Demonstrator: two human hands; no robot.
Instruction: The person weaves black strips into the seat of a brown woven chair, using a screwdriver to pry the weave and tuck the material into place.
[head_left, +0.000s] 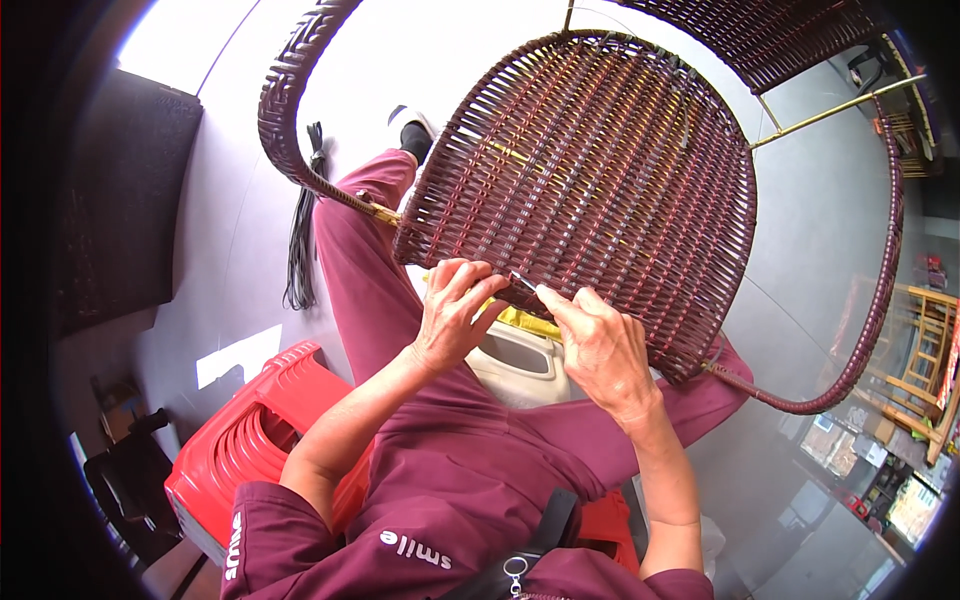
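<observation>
A dark brown-red woven chair seat [590, 170] is tilted up in front of me, its near edge over my lap. My left hand [452, 312] is closed on that near edge, fingertips curled at the weave. Just to the right, my right hand [605, 350] pinches a slim metal tool [524, 282], its tip touching the strands at the rim. Most of the tool is hidden by the fingers, so its exact kind cannot be made out. A woven armrest [285, 110] curves off to the left, and another armrest [880, 330] to the right.
Red stacked plastic stools [235, 450] stand at my left. Beneath the seat edge is a cream plastic stool [515, 362] with something yellow [530, 322] on it. A bundle of dark strands [300, 240] lies on the floor. Wooden frames [925, 350] stand at the far right.
</observation>
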